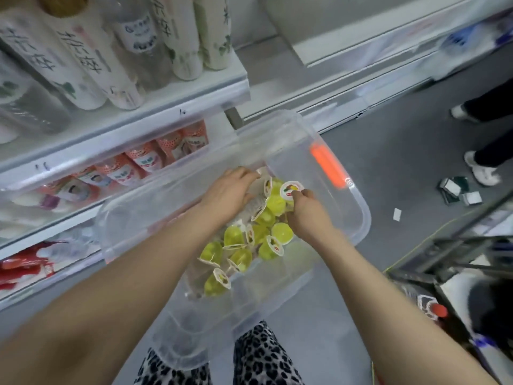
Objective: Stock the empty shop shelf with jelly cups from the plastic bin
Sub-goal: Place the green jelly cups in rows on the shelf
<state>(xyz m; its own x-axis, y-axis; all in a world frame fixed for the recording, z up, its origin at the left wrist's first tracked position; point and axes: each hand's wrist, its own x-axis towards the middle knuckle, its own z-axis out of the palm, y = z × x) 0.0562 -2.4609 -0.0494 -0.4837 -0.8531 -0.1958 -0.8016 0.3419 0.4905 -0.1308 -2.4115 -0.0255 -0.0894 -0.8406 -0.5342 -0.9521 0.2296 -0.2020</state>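
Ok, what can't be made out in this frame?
Head view only.
- Left hand: fingers dip among the jelly cups, so any grip is hidden.
- Bottle labels: blurred, unreadable.
- Person on the right: cut off by the edge, only legs and shoes show.
- Plastic bin: floor hidden under the pile.

Clear glossy plastic bin point(358, 218), translucent yellow-green jelly cups point(281, 232), matt grey floor point(402, 168)

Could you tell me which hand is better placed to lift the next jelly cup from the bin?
Right, probably. The right hand pinches a jelly cup atop the pile in the plastic bin; the left hand only rests over others, grip unclear.
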